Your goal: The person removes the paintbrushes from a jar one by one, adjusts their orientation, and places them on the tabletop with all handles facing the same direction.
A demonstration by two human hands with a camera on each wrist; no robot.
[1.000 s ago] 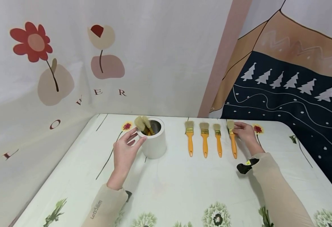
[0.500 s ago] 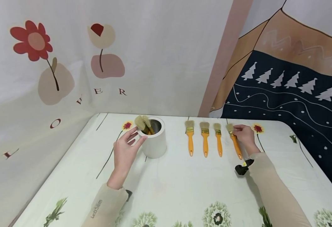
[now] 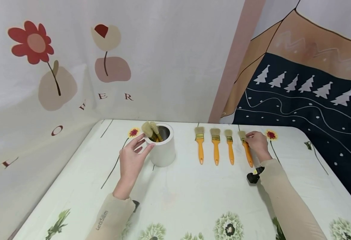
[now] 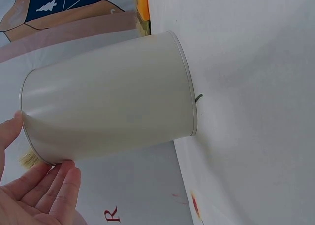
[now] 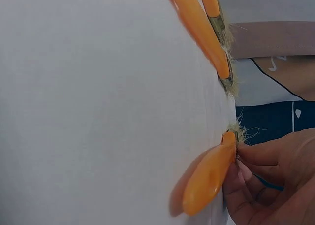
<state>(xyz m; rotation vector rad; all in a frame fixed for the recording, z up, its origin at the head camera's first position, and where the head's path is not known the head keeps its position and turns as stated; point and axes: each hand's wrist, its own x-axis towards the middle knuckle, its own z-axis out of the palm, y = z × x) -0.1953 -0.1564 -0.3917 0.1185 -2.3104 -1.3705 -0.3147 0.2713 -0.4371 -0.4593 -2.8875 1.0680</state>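
Observation:
At the far side of the table a white cylindrical pot stands upright, with a few bristle-topped paintbrushes leaning inside it. My left hand holds the pot's left side at the rim, thumb and fingers spread around it; the left wrist view shows the fingertips against the wall. To the right, my right hand pinches the rightmost paintbrush near its metal band. This brush has an orange handle and pale bristles and is slightly tilted. In the right wrist view its handle points toward the camera.
Left of the held brush, three more orange-handled paintbrushes lie in a row, bristles away from me: a left one, a middle one and a narrower one. A printed cloth covers the table; curtains hang behind.
The rightmost brush has turned a little, its handle end swinging right, while the right hand shifted slightly with it. The left hand and pot look the same.

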